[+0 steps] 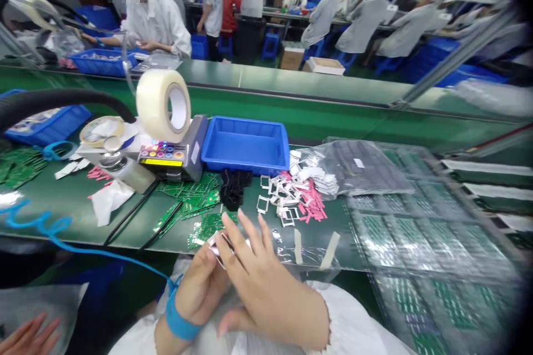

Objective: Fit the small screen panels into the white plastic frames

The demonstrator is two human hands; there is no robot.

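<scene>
My left hand point(200, 285), with a blue wrist strap point(179, 313), is closed on a small white frame piece point(214, 242) at the table's near edge. My right hand point(266, 288) lies over it, fingers stretched and spread; its index finger overlaps the piece, and whether it presses on it I cannot tell. Much of the piece is hidden by the fingers. Just beyond are green circuit boards point(204, 228), a black bundle of small parts point(234, 188), and loose white frames point(263, 203) mixed with pink strips point(314, 208).
A blue tray point(245, 144) stands behind the parts. To its left, a tape roll point(164, 105) sits on a grey device point(194, 150). A metal bottle point(129, 169) is nearby. Bagged boards point(416, 227) cover the right. Another person's hand point(31, 335) shows lower left.
</scene>
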